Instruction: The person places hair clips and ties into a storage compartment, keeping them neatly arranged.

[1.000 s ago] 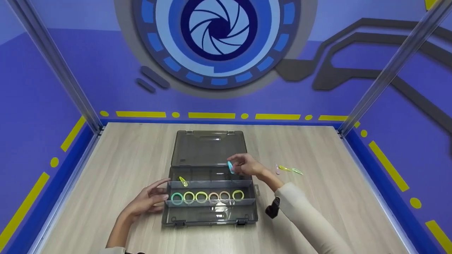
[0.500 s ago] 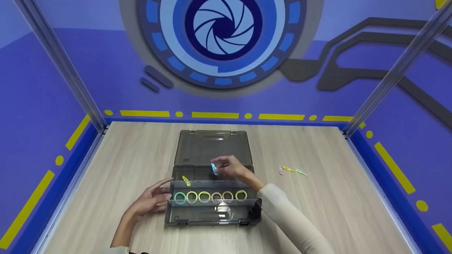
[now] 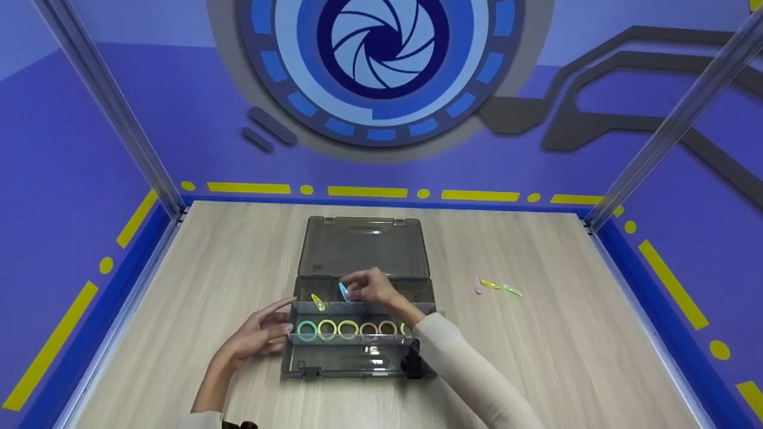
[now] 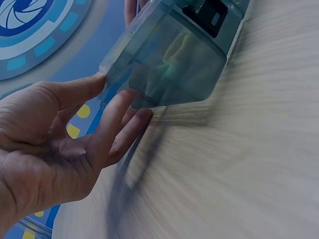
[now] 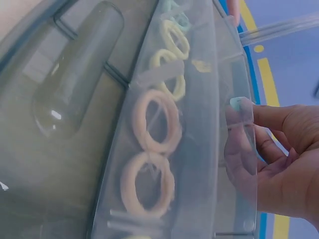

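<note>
A smoky see-through organizer box (image 3: 334, 360) lies open on the table. My right hand (image 3: 374, 288) pinches a blue hair clip (image 3: 343, 291) over its rear compartment; in the right wrist view the divider shows in front of those fingers (image 5: 269, 117). A yellow hair clip (image 3: 318, 302) sits at the left of that rear compartment. Several hair ties, among them a green one (image 3: 307, 330) and a pink one (image 5: 157, 122), stand in a row in the middle compartment. My left hand (image 3: 256, 333) touches the box's left side, thumb and fingers (image 4: 117, 112) extended along its end wall.
To the right on the wooden table (image 3: 536, 357) lie a pink clip (image 3: 477, 286), another yellow clip (image 3: 490, 285) and a light green clip (image 3: 512, 290). The box lid (image 3: 365, 247) is folded back behind it. Blue panels (image 3: 381, 167) enclose the table's back and sides.
My right hand has carried the blue hair clip leftward and lower over the rear compartment, closer to the yellow clip. The left hand stays at the box's left side.
</note>
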Demonstrator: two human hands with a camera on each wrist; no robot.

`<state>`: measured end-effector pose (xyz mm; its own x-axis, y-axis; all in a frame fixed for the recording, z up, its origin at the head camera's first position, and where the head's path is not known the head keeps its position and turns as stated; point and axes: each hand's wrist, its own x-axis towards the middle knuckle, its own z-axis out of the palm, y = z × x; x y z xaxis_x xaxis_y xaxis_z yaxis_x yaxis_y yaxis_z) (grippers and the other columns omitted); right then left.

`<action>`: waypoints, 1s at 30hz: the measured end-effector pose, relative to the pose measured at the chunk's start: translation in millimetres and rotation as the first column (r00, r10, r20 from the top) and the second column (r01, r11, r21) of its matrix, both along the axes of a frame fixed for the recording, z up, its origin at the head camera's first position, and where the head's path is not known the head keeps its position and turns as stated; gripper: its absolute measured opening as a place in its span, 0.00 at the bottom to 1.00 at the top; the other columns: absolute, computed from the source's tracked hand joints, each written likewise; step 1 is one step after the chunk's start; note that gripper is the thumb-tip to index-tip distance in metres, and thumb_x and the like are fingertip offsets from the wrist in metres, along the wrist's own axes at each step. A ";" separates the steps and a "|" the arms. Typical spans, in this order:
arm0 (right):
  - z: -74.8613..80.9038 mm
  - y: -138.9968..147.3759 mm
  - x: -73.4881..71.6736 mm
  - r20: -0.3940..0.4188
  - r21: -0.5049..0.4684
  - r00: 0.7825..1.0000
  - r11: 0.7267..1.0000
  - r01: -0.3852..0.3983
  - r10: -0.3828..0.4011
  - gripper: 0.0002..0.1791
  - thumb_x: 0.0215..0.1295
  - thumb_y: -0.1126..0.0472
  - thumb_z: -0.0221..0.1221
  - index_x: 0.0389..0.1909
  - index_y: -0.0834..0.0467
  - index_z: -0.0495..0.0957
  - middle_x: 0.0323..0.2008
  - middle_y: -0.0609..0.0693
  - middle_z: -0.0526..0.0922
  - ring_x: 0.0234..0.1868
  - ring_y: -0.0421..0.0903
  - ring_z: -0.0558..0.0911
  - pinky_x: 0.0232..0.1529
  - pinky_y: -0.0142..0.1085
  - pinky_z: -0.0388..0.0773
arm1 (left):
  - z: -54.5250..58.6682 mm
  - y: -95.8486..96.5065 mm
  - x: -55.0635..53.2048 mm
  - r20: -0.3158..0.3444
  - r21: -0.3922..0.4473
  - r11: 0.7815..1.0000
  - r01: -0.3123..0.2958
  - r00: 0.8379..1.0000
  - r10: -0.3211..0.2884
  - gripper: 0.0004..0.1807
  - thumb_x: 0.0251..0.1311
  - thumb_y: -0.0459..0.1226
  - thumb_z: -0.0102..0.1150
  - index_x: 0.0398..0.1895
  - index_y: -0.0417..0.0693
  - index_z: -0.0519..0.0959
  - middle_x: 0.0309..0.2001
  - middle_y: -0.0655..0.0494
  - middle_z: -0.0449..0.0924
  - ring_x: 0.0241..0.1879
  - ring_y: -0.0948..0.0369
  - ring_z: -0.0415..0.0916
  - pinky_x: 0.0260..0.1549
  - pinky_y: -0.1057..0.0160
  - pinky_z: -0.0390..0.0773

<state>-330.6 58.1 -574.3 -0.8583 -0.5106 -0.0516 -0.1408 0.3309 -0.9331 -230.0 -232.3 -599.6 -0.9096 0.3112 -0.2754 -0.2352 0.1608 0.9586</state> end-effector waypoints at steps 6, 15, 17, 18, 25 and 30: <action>-3.6 -13.6 2.2 -0.100 0.136 0.995 0.991 0.015 -0.002 0.13 0.55 0.80 0.64 0.43 0.73 0.86 0.32 0.65 0.89 0.34 0.53 0.89 0.30 0.21 0.76 | 0.6 -0.6 -2.1 0.015 -0.008 1.000 -0.006 1.000 0.006 0.37 0.72 0.40 0.60 0.80 0.51 0.58 0.68 0.32 0.65 0.49 0.58 0.77 0.39 0.64 0.84; -5.0 -21.4 2.2 -0.126 0.268 0.991 0.960 0.083 -0.050 0.11 0.53 0.78 0.63 0.37 0.70 0.89 0.31 0.62 0.90 0.26 0.44 0.85 0.27 0.20 0.71 | -2.0 1.0 -1.5 0.039 0.016 1.000 -0.024 0.999 0.023 0.37 0.72 0.40 0.60 0.81 0.53 0.58 0.68 0.33 0.64 0.48 0.59 0.78 0.37 0.65 0.84; -5.1 -22.6 2.4 -0.132 0.286 0.989 0.953 0.101 -0.065 0.11 0.53 0.78 0.64 0.37 0.69 0.89 0.31 0.61 0.90 0.23 0.36 0.79 0.27 0.21 0.71 | -2.0 1.0 -1.2 0.039 0.021 0.999 -0.025 0.999 0.024 0.37 0.72 0.40 0.60 0.81 0.53 0.58 0.69 0.33 0.64 0.48 0.59 0.78 0.36 0.66 0.84; -5.3 -23.1 2.4 -0.135 0.294 0.988 0.950 0.109 -0.071 0.10 0.53 0.77 0.65 0.36 0.69 0.89 0.30 0.61 0.90 0.23 0.34 0.76 0.27 0.22 0.71 | -1.9 1.0 -1.1 0.038 0.022 0.999 -0.026 0.999 0.025 0.37 0.72 0.40 0.60 0.81 0.53 0.58 0.69 0.33 0.64 0.48 0.59 0.78 0.36 0.66 0.84; -9.0 -25.4 2.3 -0.164 0.334 0.984 0.935 0.121 -0.069 0.09 0.54 0.76 0.66 0.35 0.66 0.90 0.33 0.59 0.91 0.22 0.35 0.70 0.28 0.24 0.69 | -2.1 0.6 -0.6 0.030 0.028 0.999 -0.022 0.999 0.021 0.37 0.72 0.40 0.60 0.81 0.52 0.58 0.68 0.33 0.63 0.48 0.59 0.76 0.37 0.66 0.83; -11.6 -25.3 1.3 -0.194 0.328 0.980 0.939 0.106 -0.043 0.09 0.54 0.76 0.65 0.35 0.66 0.90 0.34 0.59 0.91 0.24 0.36 0.72 0.30 0.27 0.74 | -3.1 0.1 -0.1 0.034 0.023 0.999 -0.031 0.999 0.030 0.37 0.71 0.41 0.61 0.80 0.53 0.59 0.68 0.34 0.63 0.49 0.58 0.75 0.37 0.66 0.83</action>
<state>-329.3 32.8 -586.0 -0.9040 -0.4246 -0.0491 -0.2594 0.6361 -0.7267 -230.2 -232.3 -602.8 -0.9091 0.2899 -0.2990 -0.2719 0.1306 0.9534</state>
